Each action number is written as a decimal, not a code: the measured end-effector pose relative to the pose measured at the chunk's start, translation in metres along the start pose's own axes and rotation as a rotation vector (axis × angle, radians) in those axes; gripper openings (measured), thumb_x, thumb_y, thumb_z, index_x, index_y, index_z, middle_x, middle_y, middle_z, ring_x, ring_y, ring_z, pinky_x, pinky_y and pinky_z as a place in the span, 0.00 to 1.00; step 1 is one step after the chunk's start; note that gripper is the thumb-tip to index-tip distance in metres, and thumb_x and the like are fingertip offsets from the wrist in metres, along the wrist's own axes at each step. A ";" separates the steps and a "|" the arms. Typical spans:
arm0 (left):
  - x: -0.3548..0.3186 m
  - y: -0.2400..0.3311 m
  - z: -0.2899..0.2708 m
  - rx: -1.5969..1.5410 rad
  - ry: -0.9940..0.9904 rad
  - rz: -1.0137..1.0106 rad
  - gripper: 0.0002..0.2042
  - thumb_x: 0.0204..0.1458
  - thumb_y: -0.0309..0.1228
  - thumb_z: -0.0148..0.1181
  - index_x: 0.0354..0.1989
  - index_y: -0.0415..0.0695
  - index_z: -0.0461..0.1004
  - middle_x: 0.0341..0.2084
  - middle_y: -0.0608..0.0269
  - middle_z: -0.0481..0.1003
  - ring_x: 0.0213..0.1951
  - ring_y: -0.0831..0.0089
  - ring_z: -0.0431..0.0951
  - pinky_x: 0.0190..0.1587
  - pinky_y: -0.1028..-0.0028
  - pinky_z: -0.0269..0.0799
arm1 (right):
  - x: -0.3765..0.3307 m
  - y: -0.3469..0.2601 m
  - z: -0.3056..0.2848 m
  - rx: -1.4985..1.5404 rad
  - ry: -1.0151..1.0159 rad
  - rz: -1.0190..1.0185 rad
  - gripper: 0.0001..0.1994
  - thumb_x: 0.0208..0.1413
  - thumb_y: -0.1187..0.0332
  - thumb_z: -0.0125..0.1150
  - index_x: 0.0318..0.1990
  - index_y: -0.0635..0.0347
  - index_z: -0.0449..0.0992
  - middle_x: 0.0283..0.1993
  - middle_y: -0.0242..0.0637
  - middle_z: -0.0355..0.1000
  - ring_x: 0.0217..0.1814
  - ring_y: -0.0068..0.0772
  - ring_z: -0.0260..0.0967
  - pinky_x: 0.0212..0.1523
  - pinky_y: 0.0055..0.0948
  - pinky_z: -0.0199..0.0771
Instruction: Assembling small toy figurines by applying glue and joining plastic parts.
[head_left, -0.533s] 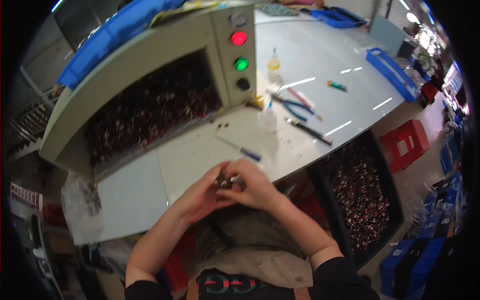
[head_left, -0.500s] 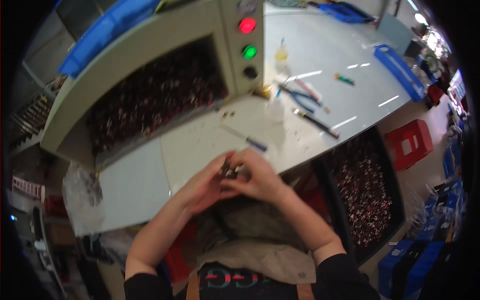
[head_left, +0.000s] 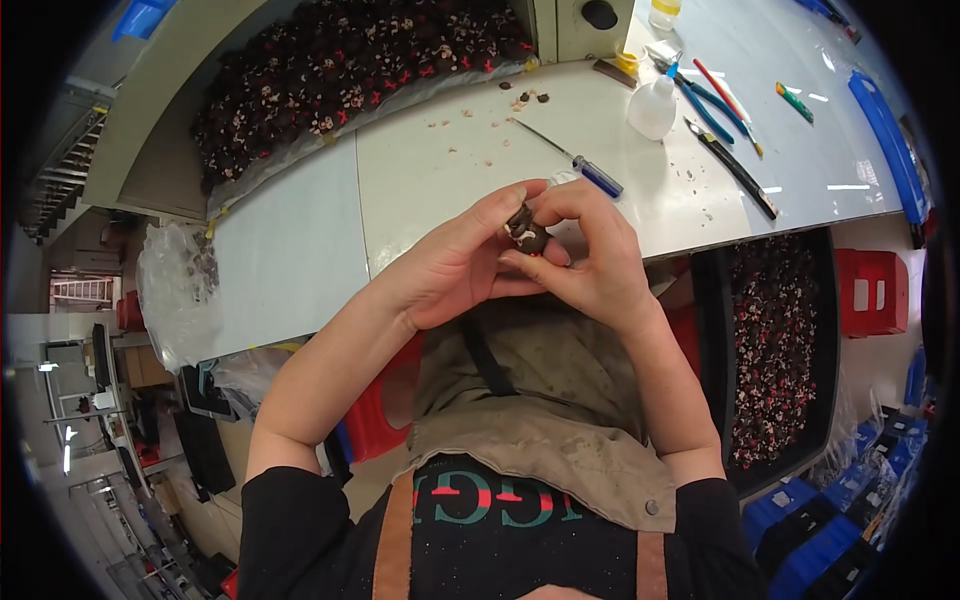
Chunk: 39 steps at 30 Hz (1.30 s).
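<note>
Close in front of my body, at the table's near edge, both hands are closed around a small dark brown figurine with pale markings and a spot of red. My left hand holds it from the left, thumb along its top. The fingers and thumb of my right hand pinch it from the right and partly cover it. Just beyond my hands a screwdriver with a blue handle lies on the white table, its thin shaft pointing away to the left. Small dark and pale scraps lie past its tip.
A beige cabinet holds many similar dark pieces. To the right lie a squeeze bottle, blue-handled pliers, a black knife and a brush. A black bin of pieces and a red stool stand right; a plastic bag hangs left.
The view has tilted and shifted, so the cabinet's lit buttons are out of sight and the hands appear higher and farther right. Both hands still hold the figurine, which now shows more clearly.
</note>
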<state>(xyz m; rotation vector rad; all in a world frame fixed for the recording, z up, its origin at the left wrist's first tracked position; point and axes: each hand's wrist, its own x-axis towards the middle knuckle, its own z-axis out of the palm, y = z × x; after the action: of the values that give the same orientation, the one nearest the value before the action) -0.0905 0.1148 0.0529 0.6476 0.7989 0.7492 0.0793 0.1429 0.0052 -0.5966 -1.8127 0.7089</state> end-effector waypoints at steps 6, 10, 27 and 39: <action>0.000 0.001 0.005 0.004 0.021 0.004 0.32 0.58 0.52 0.48 0.64 0.44 0.52 0.43 0.61 0.71 0.45 0.72 0.74 0.54 0.64 0.68 | 0.000 0.003 0.001 0.012 0.013 -0.017 0.20 0.34 0.73 0.74 0.34 0.59 0.67 0.35 0.38 0.69 0.35 0.40 0.67 0.34 0.32 0.69; 0.001 0.001 0.004 -0.003 0.016 0.018 0.31 0.58 0.52 0.48 0.63 0.44 0.52 0.43 0.61 0.70 0.45 0.73 0.74 0.53 0.64 0.69 | 0.002 0.002 0.001 0.017 0.022 -0.029 0.21 0.34 0.73 0.74 0.34 0.59 0.66 0.36 0.40 0.70 0.36 0.39 0.69 0.34 0.32 0.70; 0.003 -0.003 -0.003 -0.030 -0.016 0.023 0.30 0.58 0.50 0.49 0.62 0.45 0.52 0.44 0.61 0.70 0.45 0.71 0.74 0.53 0.65 0.70 | 0.001 0.001 0.001 0.009 0.001 -0.003 0.20 0.35 0.74 0.74 0.34 0.60 0.67 0.33 0.37 0.69 0.35 0.34 0.68 0.36 0.29 0.70; 0.002 -0.003 -0.002 -0.042 0.011 0.031 0.26 0.60 0.48 0.45 0.63 0.46 0.57 0.43 0.64 0.71 0.44 0.75 0.75 0.51 0.67 0.72 | 0.002 0.002 0.003 0.000 0.002 -0.018 0.21 0.35 0.74 0.74 0.34 0.60 0.66 0.34 0.38 0.68 0.34 0.36 0.68 0.33 0.29 0.71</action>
<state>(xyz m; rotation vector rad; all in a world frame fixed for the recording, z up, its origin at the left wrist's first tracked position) -0.0902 0.1147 0.0487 0.6200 0.7825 0.7963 0.0764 0.1447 0.0046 -0.5797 -1.8143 0.6958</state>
